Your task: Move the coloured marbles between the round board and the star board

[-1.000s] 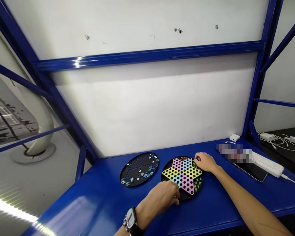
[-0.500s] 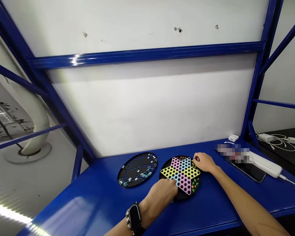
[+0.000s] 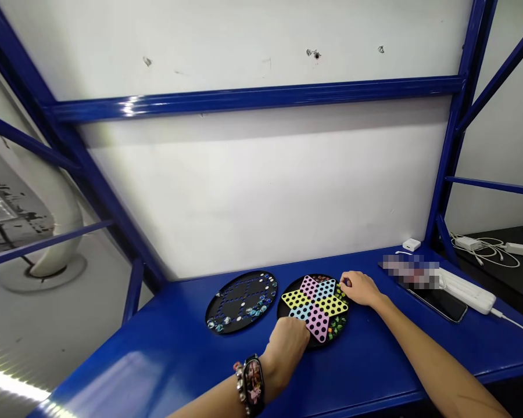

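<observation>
1. A person's left hand and right hand flank a pastel Chinese checkers star plate, which lies flat on a round black base on a blue steel bench.
2. The star plate sits between the 2 hands. The left hand is at its near-left edge, the right at its far-right edge. The plate's 6 points give it no single long axis, and neither hand is plainly nearer.
3. The left hand's curled fingers are hidden behind its knuckles at the plate's edge; whether they grip the plate cannot be told.
4. The right hand's fingers curl inward against the rim of the round black base, beside a star point. Whether they hold anything cannot be told.
5. Green and orange glass marbles lie in the round black base, just right of the star plate.
6. Left of the star plate, a second round black board holds blue-lined holes and glass beads.
7. Right of the star plate are a smartphone and a white power strip.
</observation>
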`<state>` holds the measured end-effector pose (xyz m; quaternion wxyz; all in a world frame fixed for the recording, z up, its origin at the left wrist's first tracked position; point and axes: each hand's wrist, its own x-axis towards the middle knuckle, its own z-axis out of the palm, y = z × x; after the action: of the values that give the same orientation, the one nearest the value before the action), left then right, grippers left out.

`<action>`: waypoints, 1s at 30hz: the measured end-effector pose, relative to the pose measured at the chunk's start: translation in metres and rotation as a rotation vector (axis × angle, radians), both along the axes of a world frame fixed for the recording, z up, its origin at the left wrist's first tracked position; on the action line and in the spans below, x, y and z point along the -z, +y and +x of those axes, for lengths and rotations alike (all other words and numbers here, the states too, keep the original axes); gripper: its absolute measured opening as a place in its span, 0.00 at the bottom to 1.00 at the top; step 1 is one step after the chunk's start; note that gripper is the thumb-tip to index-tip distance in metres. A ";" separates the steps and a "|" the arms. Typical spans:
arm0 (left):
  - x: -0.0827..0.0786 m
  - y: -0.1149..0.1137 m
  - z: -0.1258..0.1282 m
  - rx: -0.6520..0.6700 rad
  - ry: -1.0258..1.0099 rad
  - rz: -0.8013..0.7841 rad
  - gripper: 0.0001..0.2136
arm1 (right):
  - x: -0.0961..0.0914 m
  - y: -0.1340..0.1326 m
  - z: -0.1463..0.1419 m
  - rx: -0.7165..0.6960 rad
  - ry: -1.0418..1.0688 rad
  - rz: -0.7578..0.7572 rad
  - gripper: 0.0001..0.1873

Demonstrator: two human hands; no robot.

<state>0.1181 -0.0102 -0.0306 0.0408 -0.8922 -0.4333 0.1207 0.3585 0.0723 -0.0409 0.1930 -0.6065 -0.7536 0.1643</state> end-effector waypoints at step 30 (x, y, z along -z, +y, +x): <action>-0.074 0.051 -0.141 -0.420 -0.300 -0.155 0.13 | 0.001 0.000 -0.001 0.023 -0.004 -0.030 0.08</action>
<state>-0.0232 0.0404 0.0429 -0.1182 -0.7912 -0.5994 0.0257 0.3575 0.0728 -0.0416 0.1842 -0.6181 -0.7446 0.1719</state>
